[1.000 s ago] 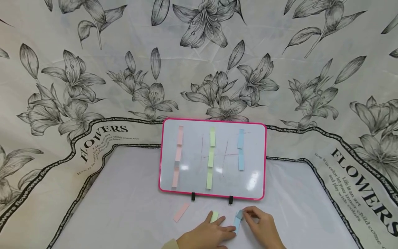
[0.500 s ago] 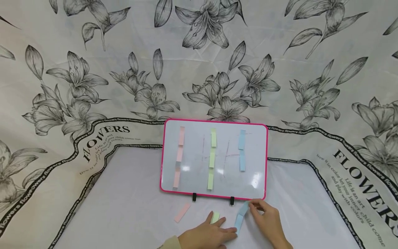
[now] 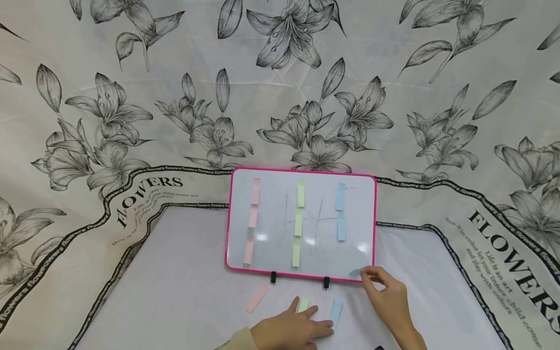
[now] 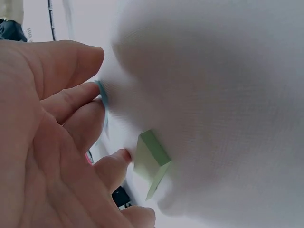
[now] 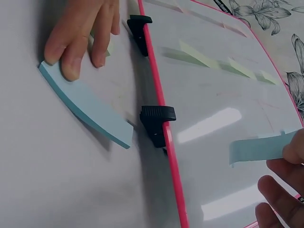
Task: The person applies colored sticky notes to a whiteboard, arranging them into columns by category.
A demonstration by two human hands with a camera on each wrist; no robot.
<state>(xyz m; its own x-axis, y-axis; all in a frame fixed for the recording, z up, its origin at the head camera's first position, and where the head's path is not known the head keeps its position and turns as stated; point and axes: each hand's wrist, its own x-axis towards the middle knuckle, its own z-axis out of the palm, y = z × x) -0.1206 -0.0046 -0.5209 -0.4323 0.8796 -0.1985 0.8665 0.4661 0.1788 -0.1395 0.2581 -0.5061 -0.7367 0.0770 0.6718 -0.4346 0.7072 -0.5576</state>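
My right hand (image 3: 391, 299) pinches one blue sticky note (image 5: 261, 148) between thumb and fingertip, in front of the whiteboard's lower right corner. The note's free end curls slightly. With fingers spread, my left hand (image 3: 290, 330) lies on the table, its fingertips pressing one end of the blue sticky-note pad (image 5: 90, 107). Partly covered by that hand is a green sticky-note pad (image 4: 149, 159), seen between its fingers in the head view. The pink-framed whiteboard (image 3: 271, 253) carries a pink column, a green column and a shorter column of two blue notes (image 3: 341, 197).
A pink sticky-note pad (image 3: 256, 299) lies left of my left hand, below the board. Black feet (image 3: 326, 282) hold up the whiteboard's lower edge. White cloth (image 3: 183, 272) covers the table, and a flower-printed curtain (image 3: 197, 97) hangs behind.
My right hand has peeled the blue note off its pad and moved it up and right to the board's lower right corner. The left hand stays on the blue pad.
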